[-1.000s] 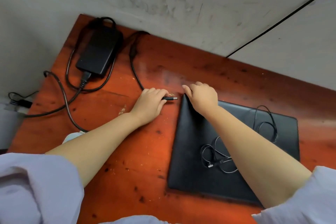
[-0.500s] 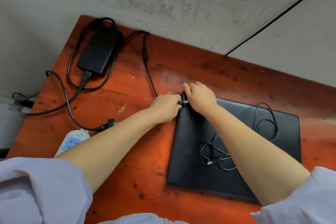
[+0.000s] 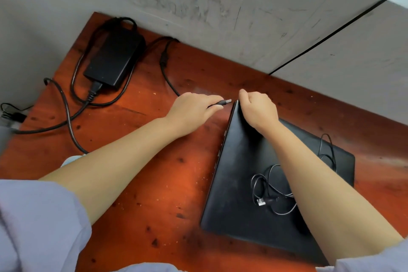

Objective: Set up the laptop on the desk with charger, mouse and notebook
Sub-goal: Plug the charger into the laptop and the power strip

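A closed black laptop [image 3: 242, 183] lies on the red-brown wooden desk [image 3: 154, 183], right of centre. My right hand [image 3: 258, 108] grips its far left corner, which is tilted up a little. My left hand [image 3: 194, 108] pinches the charger plug [image 3: 225, 102], whose metal tip points at that corner, a short gap away. Its cable [image 3: 167, 77] runs back to the black charger brick [image 3: 113, 59] at the desk's far left. A thin black cable with a USB end [image 3: 273, 192] lies coiled on the laptop lid.
A scuffed grey wall [image 3: 220, 6] closes the desk's far side. The mains lead [image 3: 66, 112] loops over the left part of the desk toward a white power strip [image 3: 70, 159], mostly hidden by my left arm. Another small plug [image 3: 13, 117] lies beyond the left edge.
The plug reached the laptop's corner half a second ago; now my left hand has drawn it back slightly to the left, leaving a gap. My right hand stays on the corner.
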A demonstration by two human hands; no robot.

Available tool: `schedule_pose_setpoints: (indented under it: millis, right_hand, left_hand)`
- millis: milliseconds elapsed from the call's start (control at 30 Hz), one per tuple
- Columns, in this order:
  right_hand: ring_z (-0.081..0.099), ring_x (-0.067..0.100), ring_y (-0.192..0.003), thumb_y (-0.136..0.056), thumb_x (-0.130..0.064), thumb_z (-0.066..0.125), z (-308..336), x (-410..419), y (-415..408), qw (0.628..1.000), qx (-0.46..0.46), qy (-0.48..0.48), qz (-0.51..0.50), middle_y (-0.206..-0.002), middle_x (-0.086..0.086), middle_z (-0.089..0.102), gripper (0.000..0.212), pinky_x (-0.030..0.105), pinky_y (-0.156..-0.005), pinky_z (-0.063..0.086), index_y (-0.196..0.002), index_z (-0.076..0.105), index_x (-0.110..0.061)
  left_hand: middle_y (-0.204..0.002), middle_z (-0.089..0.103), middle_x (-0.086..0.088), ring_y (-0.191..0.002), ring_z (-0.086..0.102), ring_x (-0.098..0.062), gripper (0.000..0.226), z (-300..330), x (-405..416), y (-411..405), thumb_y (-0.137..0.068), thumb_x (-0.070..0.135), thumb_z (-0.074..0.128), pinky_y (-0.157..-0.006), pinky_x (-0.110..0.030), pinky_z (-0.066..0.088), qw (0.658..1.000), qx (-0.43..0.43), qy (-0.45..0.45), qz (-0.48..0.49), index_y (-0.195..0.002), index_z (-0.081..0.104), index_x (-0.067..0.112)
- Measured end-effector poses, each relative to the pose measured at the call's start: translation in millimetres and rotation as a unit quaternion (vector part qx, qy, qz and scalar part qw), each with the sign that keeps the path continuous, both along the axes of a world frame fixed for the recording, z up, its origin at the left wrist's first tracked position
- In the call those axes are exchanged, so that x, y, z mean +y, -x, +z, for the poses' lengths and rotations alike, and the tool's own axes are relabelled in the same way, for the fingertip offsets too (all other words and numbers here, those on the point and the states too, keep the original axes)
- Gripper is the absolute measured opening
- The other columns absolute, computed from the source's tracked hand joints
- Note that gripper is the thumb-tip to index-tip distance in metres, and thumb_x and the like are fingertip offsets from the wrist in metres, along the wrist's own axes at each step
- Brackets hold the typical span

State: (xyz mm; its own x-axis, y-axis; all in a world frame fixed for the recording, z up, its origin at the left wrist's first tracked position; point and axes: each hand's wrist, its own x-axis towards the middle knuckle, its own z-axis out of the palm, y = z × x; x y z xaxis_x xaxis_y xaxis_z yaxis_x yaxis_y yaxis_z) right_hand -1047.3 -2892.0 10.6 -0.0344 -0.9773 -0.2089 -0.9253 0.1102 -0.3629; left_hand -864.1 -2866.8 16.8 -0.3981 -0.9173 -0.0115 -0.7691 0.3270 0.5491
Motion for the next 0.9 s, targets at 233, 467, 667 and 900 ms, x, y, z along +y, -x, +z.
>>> schedule_pose_setpoints:
  millis: [233, 467, 667, 900]
  right_hand:
    - [0.034, 0.023, -0.053, -0.089, -0.031, 0.033, 28.4, -2.5, 18.1, 0.997, -0.056, 0.021, -0.040, -0.051, 0.003, 0.035, 0.041, 0.031, -0.052, 0.031, -0.052, 0.027, -0.015]
    - [0.034, 0.022, -0.058, -0.087, -0.027, 0.036, 41.2, -3.8, 24.8, 0.994, -0.095, 0.027, -0.051, -0.052, 0.003, 0.031, 0.039, 0.035, -0.056, 0.029, -0.052, 0.024, -0.017]
    - [0.038, 0.023, -0.061, -0.083, -0.031, 0.035, 46.1, -2.0, 29.0, 0.990, -0.125, 0.030, -0.058, -0.060, 0.009, 0.039, 0.040, 0.038, -0.061, 0.040, -0.055, 0.040, -0.004]
    - [0.033, 0.021, -0.058, -0.085, -0.029, 0.036, 48.7, 0.8, 27.7, 0.989, -0.133, 0.045, -0.055, -0.057, 0.006, 0.034, 0.035, 0.035, -0.058, 0.032, -0.055, 0.038, -0.013]
  left_hand:
    - [-0.073, 0.065, -0.004, -0.065, 0.059, -0.024, 0.018, 17.7, -3.9, -11.8, -0.098, 0.027, 0.039, -0.062, -0.038, 0.045, 0.991, 0.062, -0.094, -0.077, -0.110, 0.049, 0.017]
    - [-0.052, 0.051, 0.018, -0.050, 0.050, 0.015, 0.013, 47.7, -15.6, 3.0, -0.093, 0.019, 0.054, -0.048, -0.001, 0.034, 0.978, 0.149, -0.120, -0.087, -0.096, 0.066, 0.013]
    - [-0.046, 0.051, 0.032, -0.054, 0.045, 0.030, 0.015, 50.0, -19.2, 6.1, -0.092, 0.017, 0.056, -0.053, 0.006, 0.031, 0.982, 0.146, -0.085, -0.090, -0.092, 0.069, 0.009]
    - [-0.078, 0.071, -0.001, -0.074, 0.065, -0.016, 0.020, 48.3, -22.3, 8.1, -0.093, 0.024, 0.053, -0.070, -0.032, 0.051, 0.983, 0.141, -0.089, -0.072, -0.103, 0.069, 0.018]
